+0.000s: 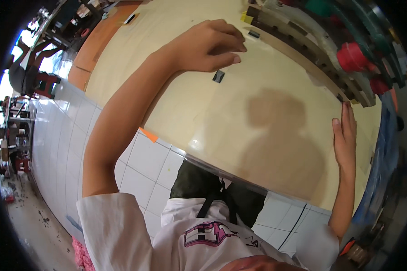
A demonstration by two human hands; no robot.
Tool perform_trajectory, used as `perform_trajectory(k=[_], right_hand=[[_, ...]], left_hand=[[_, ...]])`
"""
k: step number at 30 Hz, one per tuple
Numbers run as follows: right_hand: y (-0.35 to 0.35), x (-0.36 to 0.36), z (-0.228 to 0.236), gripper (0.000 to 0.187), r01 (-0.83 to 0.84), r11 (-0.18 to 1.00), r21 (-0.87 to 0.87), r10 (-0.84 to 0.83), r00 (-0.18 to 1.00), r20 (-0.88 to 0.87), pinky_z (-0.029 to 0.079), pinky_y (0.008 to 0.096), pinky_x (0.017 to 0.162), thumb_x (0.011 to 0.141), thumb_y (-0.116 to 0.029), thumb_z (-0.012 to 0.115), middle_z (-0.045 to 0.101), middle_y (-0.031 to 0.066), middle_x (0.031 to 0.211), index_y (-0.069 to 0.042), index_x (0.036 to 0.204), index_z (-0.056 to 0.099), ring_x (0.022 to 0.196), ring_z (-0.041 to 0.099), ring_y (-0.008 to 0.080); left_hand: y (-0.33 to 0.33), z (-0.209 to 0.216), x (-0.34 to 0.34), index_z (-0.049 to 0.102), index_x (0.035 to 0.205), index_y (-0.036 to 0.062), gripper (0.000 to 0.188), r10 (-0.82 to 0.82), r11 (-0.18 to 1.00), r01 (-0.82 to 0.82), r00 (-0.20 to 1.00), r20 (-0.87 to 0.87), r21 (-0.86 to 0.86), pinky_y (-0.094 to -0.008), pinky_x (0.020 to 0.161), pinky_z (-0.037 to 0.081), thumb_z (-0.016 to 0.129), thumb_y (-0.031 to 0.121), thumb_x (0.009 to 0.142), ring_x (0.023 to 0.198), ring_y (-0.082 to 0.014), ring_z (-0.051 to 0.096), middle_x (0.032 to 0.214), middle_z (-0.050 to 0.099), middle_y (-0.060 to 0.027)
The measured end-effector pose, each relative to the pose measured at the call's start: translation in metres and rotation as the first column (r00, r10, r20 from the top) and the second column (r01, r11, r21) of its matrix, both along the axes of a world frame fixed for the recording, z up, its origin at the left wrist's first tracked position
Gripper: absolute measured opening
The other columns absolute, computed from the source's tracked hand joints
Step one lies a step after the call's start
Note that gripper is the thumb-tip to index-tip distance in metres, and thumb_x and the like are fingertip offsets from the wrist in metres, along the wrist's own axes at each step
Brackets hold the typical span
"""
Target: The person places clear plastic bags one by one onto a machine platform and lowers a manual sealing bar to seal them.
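My left hand (212, 47) reaches over the pale yellow tabletop (203, 113), fingers loosely curved, the thumb apart from them, and nothing visible between them. Just below its thumb lies a small dark grey rectangular piece (218, 76). A similar dark piece (254, 34) rests past its fingertips, beside a long notched wooden rack (298, 49). At the right side of the table, my right hand (346, 140) lies with fingers stretched out and thumb apart. Its fingertips are at the near end of the rack, close to another small dark piece (340, 98).
Red spool-like parts (353, 57) and green machine parts (371, 27) stand behind the rack. A blue sheet (377, 167) hangs at the table's right side. An orange board (88, 58) adjoins the far left. Beyond it, a person (22, 79) sits on a red stool (46, 86).
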State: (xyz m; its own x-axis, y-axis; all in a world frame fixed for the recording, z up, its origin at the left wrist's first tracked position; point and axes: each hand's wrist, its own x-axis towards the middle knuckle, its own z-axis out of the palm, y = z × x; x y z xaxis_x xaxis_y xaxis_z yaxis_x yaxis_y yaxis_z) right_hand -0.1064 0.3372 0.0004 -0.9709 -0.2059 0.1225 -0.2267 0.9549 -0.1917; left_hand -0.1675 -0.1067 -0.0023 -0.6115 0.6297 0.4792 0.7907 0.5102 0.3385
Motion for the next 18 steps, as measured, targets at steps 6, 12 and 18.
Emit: perform_trajectory(k=[6,12,18], right_hand=[[-0.004,0.002,0.002,0.06,0.001,0.999,-0.033,-0.001,1.0,-0.012,0.014,0.0454,0.12,0.102,-0.033,0.044,0.029,0.0207,0.158,0.0,0.151,0.032,0.147,0.024,0.0359],[0.008,-0.001,-0.006,0.057,-0.01,0.999,-0.049,0.007,0.998,-0.063,0.016,0.0472,0.118,0.101,-0.03,0.047,0.032,0.022,0.156,0.001,0.148,0.037,0.145,0.028,0.0359],[0.002,-0.002,-0.001,0.054,-0.033,0.999,-0.035,0.028,0.991,-0.13,0.021,0.0518,0.116,0.1,-0.029,0.049,0.038,0.0223,0.15,0.003,0.143,0.042,0.142,0.033,0.037]], left_hand=[[0.001,0.003,0.002,0.072,0.107,0.0013,0.028,-0.008,1.0,0.008,1.0,0.011,-0.017,-0.042,0.095,0.048,0.069,0.02,0.086,0.109,-0.0331,0.06,0.117,0.066,-0.0167],[0.01,0.005,0.001,0.071,0.106,0.0001,0.026,0.019,1.0,-0.019,0.997,0.079,0.01,-0.0385,0.092,0.05,0.071,0.013,0.083,0.109,-0.0321,0.06,0.115,0.065,-0.0183],[0.012,0.01,0.006,0.071,0.107,-0.0012,0.026,0.072,0.997,-0.071,0.985,0.155,-0.014,-0.0379,0.091,0.051,0.069,0.01,0.084,0.111,-0.0307,0.059,0.12,0.063,-0.0184]])
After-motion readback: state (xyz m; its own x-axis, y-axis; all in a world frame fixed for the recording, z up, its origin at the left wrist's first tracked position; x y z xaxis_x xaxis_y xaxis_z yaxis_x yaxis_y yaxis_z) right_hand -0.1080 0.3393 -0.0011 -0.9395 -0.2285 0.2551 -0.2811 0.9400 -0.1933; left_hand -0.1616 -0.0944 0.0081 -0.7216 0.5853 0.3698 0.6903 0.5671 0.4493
